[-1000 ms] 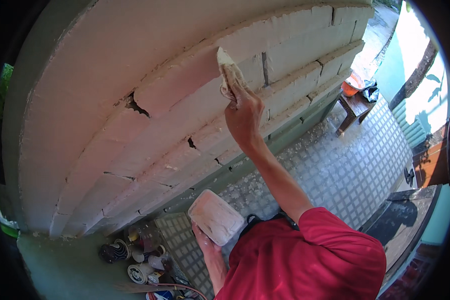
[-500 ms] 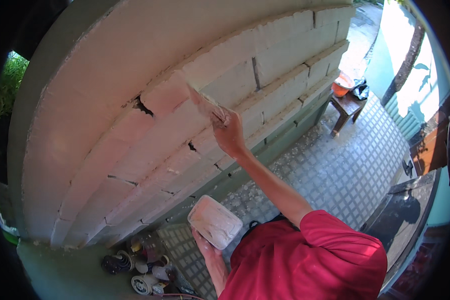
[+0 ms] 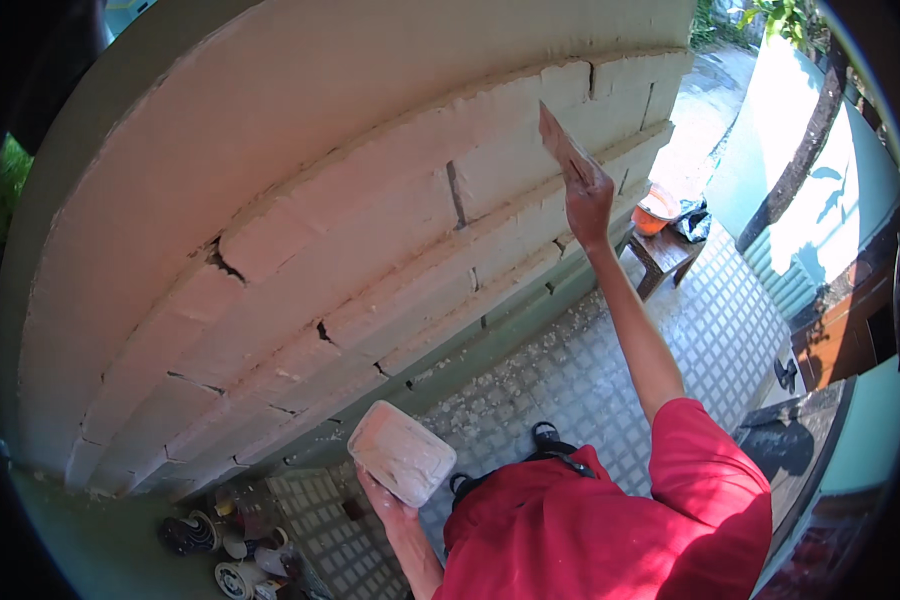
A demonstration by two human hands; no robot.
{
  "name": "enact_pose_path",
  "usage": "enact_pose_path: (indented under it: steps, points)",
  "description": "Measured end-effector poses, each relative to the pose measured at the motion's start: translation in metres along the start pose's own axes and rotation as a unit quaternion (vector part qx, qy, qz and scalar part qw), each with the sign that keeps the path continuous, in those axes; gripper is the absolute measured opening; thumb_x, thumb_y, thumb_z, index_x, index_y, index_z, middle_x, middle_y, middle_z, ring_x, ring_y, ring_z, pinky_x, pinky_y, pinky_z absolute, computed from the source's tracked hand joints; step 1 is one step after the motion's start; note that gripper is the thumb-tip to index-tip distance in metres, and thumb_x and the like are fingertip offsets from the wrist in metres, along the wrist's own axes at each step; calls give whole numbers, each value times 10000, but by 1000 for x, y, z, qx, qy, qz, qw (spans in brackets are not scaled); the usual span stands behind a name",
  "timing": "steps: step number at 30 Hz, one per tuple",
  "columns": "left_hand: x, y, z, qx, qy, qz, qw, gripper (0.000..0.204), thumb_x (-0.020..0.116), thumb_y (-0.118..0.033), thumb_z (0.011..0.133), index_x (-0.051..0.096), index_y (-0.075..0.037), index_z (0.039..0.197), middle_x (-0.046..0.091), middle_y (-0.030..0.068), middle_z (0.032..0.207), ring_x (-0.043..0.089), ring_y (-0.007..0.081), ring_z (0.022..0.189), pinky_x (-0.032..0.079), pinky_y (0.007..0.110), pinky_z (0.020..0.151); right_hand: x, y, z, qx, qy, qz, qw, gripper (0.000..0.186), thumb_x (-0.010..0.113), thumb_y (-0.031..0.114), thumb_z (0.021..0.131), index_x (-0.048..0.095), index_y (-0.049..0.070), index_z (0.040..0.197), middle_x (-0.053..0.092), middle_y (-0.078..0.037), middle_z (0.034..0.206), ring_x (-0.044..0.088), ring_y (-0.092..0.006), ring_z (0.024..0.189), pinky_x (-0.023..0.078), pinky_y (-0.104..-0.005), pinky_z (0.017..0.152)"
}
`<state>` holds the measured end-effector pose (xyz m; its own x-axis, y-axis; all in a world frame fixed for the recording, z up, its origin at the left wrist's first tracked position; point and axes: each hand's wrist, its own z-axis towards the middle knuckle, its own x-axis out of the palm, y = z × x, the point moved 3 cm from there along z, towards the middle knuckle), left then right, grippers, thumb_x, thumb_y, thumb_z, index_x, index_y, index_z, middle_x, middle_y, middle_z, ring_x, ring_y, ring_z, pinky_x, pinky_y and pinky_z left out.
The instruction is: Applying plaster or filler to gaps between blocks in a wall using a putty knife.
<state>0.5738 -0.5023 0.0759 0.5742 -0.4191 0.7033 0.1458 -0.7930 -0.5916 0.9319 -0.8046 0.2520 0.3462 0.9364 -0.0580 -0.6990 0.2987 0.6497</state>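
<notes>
My right hand (image 3: 588,205) is closed round the handle of a putty knife (image 3: 567,148), its wide blade coated in pale paste. The blade lies at or just off the block wall (image 3: 370,190), near an upper course toward the right end; whether it touches I cannot tell. Low in front of me, my left hand (image 3: 385,497) grips a white rectangular plastic tub (image 3: 410,452) from its lower left side. Whitish paste is smeared inside the tub. Dark gaps show in several joints of the wall, and its courses stand out in steps.
On the tiled floor (image 3: 570,360) lie white crumbs along the wall's foot. A small wooden stool (image 3: 660,255) at the right holds an orange bucket (image 3: 653,215) and a dark plastic bag (image 3: 692,220). Several cans and containers (image 3: 240,578) crowd the lower left corner.
My right hand has carried the putty knife up and right along the wall. The view has shifted, with wall and stool appearing further left. The tub stays in my left hand.
</notes>
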Motion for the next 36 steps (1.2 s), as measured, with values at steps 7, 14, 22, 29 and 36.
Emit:
enact_pose_path:
  steps: [7, 14, 22, 29, 36]
  points:
    - [69, 64, -17, -17, -24, -57, 998, 491, 421, -426, 958, 467, -89, 1311, 550, 86, 1279, 568, 286, 1128, 485, 451, 950, 7, -12, 81, -397, -7, -141, 907, 429, 693, 45, 701, 676, 104, 1126, 623, -91, 1197, 572, -313, 1146, 460, -443, 992]
    - [81, 109, -34, -10, -66, -26, 997, 486, 403, -428, 966, 473, -91, 1309, 551, 83, 1280, 561, 283, 1143, 487, 442, 950, 26, -87, 79, -413, 14, -141, 900, 488, 737, 96, 651, 668, 123, 1133, 606, -43, 1233, 535, -300, 1192, 423, -493, 1029]
    - [104, 106, -36, 7, -66, -4, 998, 510, 403, -437, 965, 456, -84, 1329, 543, 91, 1290, 557, 287, 1146, 481, 443, 960, -9, -81, 44, -371, 82, -119, 917, 500, 734, 83, 652, 662, 105, 1147, 599, -63, 1253, 527, -322, 1203, 395, -503, 1044]
    - [97, 111, -24, 12, -57, 10, 998, 476, 401, -411, 974, 467, -83, 1312, 548, 83, 1281, 561, 274, 1136, 480, 421, 959, 27, -50, 80, -349, 40, -157, 923, 512, 712, 22, 648, 663, 114, 1149, 603, -29, 1247, 522, -299, 1215, 421, -485, 1030]
    - [98, 113, -25, 11, -52, 6, 999, 460, 396, -400, 977, 481, -77, 1294, 557, 79, 1266, 559, 261, 1138, 485, 409, 950, 8, -59, 44, -364, 104, -128, 917, 519, 736, 69, 621, 662, 102, 1134, 603, -29, 1239, 525, -286, 1209, 429, -456, 1029]
